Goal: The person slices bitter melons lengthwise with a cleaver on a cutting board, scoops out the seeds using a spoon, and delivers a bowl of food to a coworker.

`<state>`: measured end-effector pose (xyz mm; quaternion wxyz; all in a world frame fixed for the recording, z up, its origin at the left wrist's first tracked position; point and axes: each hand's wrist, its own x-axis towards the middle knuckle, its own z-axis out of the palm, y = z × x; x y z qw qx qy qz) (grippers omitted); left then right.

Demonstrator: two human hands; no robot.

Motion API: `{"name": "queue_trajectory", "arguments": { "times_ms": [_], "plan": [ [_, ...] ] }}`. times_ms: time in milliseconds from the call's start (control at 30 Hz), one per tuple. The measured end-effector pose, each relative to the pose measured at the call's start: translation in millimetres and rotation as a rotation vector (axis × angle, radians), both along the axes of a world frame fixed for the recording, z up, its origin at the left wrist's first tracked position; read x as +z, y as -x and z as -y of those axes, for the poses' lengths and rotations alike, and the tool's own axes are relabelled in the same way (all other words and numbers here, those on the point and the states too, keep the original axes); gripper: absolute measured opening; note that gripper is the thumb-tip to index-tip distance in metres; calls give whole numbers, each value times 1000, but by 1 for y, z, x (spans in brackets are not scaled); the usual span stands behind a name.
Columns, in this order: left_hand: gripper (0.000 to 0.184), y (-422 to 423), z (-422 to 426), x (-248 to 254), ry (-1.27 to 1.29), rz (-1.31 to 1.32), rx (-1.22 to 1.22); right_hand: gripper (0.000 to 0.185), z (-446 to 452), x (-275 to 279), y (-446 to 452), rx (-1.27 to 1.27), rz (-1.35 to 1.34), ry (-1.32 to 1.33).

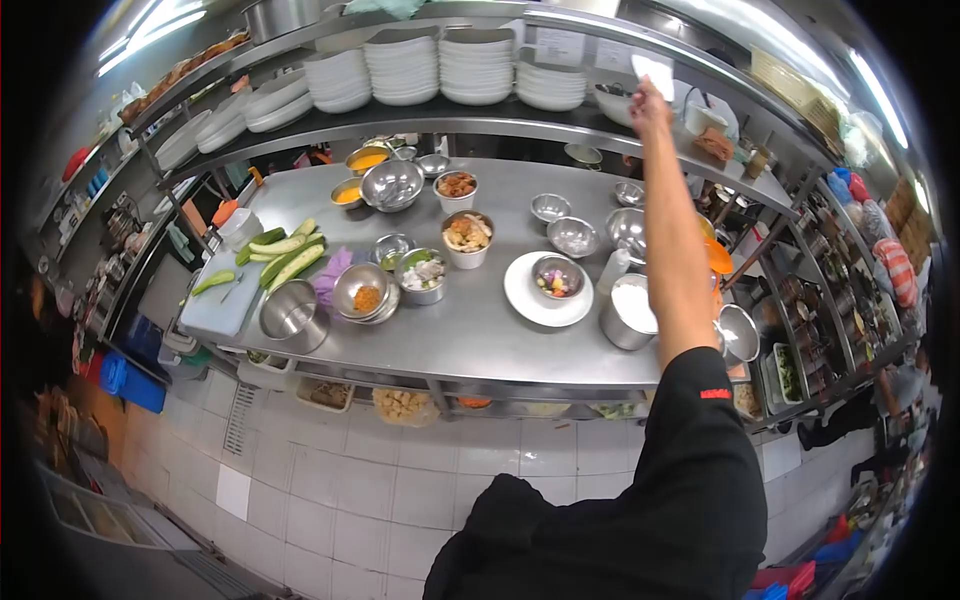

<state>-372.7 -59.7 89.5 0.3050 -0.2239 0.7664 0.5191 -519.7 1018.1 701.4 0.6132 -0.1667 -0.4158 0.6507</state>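
Note:
My right hand point(651, 106) is stretched far up and forward to the upper shelf. Its fingers are closed on a small white flat piece point(655, 72), whose kind I cannot make out. Just beside the hand on the shelf is a bowl with dark contents point(613, 103). To its right sits a white tub point(705, 118). Below the forearm, on the steel table, stands a metal pot of white contents point(630, 312). A white plate point(518, 290) bears a small metal bowl of chopped pieces point(557, 277). My left hand is out of view.
Stacks of white plates point(402, 68) line the shelf point(460, 121). The steel table point(460, 330) holds several metal bowls, tubs of food point(467, 235), halved green vegetables point(296, 262) and a cutting board point(217, 300). A person point(880, 400) is at far right.

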Motion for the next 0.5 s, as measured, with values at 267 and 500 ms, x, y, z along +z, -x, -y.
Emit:
{"name": "queue_trajectory", "arguments": {
  "times_ms": [267,500],
  "plan": [
    [34,220,-58,70,51,-215,82,30,-193,-5,-31,13,326,-78],
    [34,327,-65,65,70,158,20,28,54,-19,76,-680,-283,-166]
  ]
}}
